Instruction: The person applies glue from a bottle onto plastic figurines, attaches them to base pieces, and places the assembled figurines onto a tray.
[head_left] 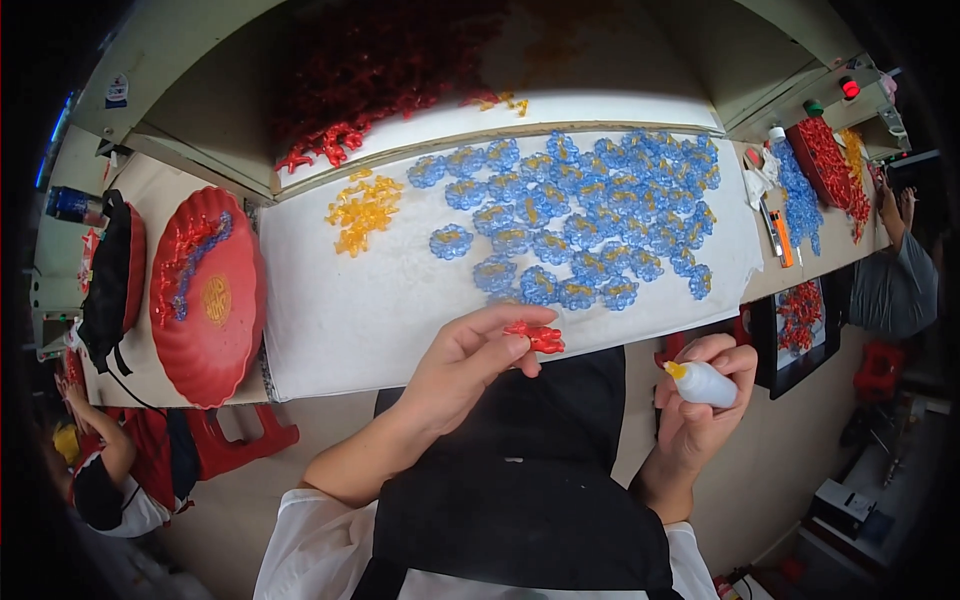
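Between the thumb and fingers of my left hand (462, 362) is a small shiny red plastic figure (540, 337), held just past the table's near edge. My right hand (712, 400) grips a white squeeze bottle (706, 384), its yellow tip pointing up and left toward the figure but well apart from it. Many translucent blue flower-shaped pieces (585, 210) with yellow parts on them cover the white sheet (340, 320) beyond my hands. A small pile of loose yellow pieces (362, 212) lies to their left.
A red scalloped tray (215, 345) with red and blue pieces stands at the left. Red pieces (345, 140) heap inside the shelf at the back. On the right lie an orange cutter (783, 240) and more blue pieces (800, 190). Other people sit at both sides.
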